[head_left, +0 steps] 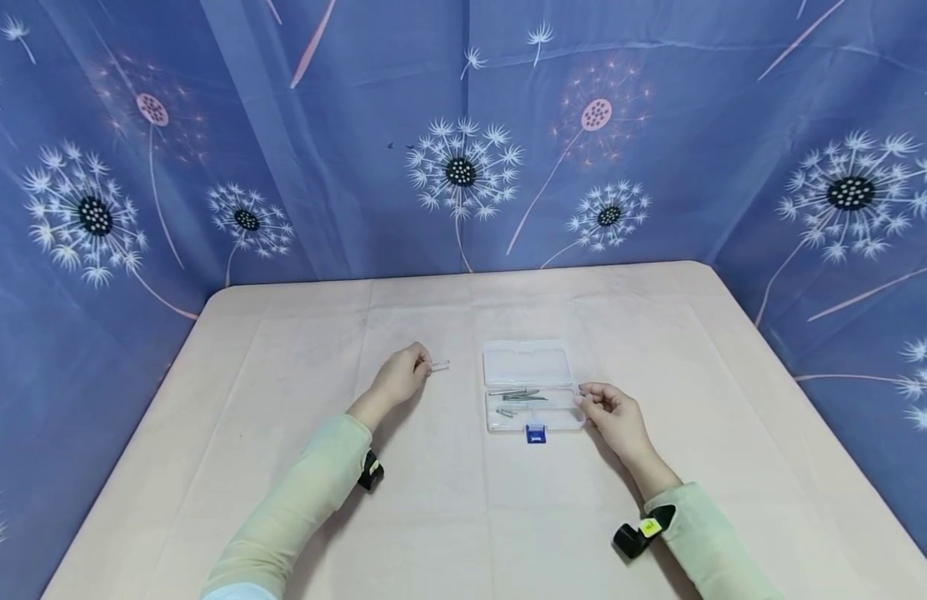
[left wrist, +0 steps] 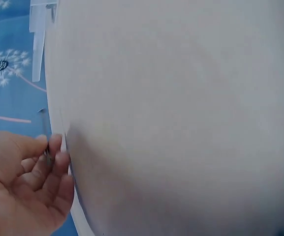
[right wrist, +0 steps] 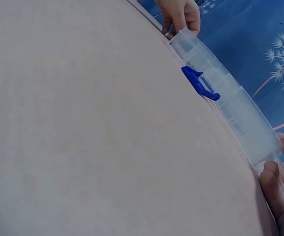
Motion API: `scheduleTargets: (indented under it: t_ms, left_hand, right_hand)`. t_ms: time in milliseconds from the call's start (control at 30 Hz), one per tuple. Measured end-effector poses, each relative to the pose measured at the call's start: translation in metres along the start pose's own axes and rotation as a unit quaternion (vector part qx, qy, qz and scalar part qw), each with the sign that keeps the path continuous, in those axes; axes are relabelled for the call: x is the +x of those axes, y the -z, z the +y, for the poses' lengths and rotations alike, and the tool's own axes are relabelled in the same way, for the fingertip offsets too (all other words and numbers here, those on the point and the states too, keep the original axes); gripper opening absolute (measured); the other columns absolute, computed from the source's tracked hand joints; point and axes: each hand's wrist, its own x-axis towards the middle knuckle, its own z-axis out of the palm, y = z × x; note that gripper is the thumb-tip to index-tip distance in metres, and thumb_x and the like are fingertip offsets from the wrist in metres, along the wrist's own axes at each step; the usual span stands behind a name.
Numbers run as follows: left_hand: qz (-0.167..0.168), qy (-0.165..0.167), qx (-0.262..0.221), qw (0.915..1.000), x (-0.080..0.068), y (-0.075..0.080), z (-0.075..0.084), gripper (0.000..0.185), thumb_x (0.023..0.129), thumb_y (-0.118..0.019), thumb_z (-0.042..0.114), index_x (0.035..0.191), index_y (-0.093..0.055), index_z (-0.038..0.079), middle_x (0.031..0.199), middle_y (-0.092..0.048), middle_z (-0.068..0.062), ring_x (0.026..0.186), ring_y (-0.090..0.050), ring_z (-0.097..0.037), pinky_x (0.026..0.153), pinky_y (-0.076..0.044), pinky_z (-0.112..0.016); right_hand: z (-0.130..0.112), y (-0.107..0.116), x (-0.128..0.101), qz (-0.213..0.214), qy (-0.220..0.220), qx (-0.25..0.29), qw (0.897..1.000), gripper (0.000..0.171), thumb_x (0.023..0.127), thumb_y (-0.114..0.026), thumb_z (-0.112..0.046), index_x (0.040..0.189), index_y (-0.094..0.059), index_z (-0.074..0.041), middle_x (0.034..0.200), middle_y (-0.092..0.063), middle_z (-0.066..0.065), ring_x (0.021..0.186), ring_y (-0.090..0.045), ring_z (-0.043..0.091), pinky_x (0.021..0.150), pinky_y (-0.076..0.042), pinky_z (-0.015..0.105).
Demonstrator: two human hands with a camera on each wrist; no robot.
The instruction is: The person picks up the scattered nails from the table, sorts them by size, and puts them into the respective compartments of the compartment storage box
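Between the thumb and fingers of my left hand are a couple of thin metal nails, their ends pointing right toward the box. One nail's flat head shows in the left wrist view. A clear plastic box lies on the table with its lid folded back and a blue latch at its front. Long nails lie in its rear compartment, a few short ones in the front one. My right hand grips the box's right end, thumb and fingers at the wall.
A pale cloth covers the table. Blue curtain with dandelion prints hangs behind and along both sides. Black cameras sit on the left wrist and the right wrist.
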Motion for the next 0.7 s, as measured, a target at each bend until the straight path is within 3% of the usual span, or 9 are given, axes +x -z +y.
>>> scheduleTargets:
  t_ms: [167, 267, 500, 700]
  left_hand:
    - [0.010, -0.003, -0.094, 0.9955, -0.002, 0.003, 0.000, 0.003, 0.091, -0.060, 0.006, 0.090, -0.060, 0.002, 0.083, -0.065, -0.009, 0.076, -0.058, -0.017, 0.071, -0.049, -0.028]
    - [0.010, 0.004, -0.137, 0.9905, -0.004, 0.003, 0.002, 0.004, 0.089, -0.062, 0.005, 0.091, -0.062, 0.002, 0.082, -0.064, -0.010, 0.072, -0.056, -0.015, 0.064, -0.048, -0.025]
    - [-0.033, 0.038, -0.218, 0.9745, -0.010, 0.001, 0.010, 0.009, 0.090, -0.061, 0.004, 0.097, -0.062, -0.001, 0.085, -0.068, -0.013, 0.059, -0.052, -0.013, 0.048, -0.042, -0.019]
    - [-0.054, 0.021, -0.263, 0.9631, -0.014, -0.001, 0.021, 0.012, 0.088, -0.061, 0.002, 0.099, -0.063, -0.003, 0.087, -0.070, -0.018, 0.053, -0.051, -0.014, 0.044, -0.041, -0.020]
  right_hand:
    - [-0.003, -0.001, -0.001, 0.004, -0.001, 0.008, 1.000, 0.028, 0.090, -0.062, -0.005, 0.112, -0.059, 0.012, 0.081, -0.055, 0.000, 0.063, -0.051, 0.000, 0.057, -0.048, 0.013]
    - [-0.003, -0.001, -0.001, 0.007, -0.001, 0.011, 1.000, 0.028, 0.090, -0.062, -0.005, 0.111, -0.059, 0.012, 0.080, -0.055, -0.002, 0.062, -0.051, 0.000, 0.056, -0.047, 0.013]
    - [-0.001, 0.000, -0.001, 0.004, 0.004, 0.010, 1.000, 0.028, 0.089, -0.062, -0.005, 0.111, -0.059, 0.012, 0.077, -0.055, -0.008, 0.062, -0.051, -0.001, 0.056, -0.048, 0.013]
    - [-0.002, 0.001, -0.001, 0.005, 0.009, 0.013, 1.000, 0.027, 0.089, -0.062, -0.003, 0.111, -0.059, 0.012, 0.080, -0.056, -0.002, 0.062, -0.051, 0.000, 0.057, -0.048, 0.013]
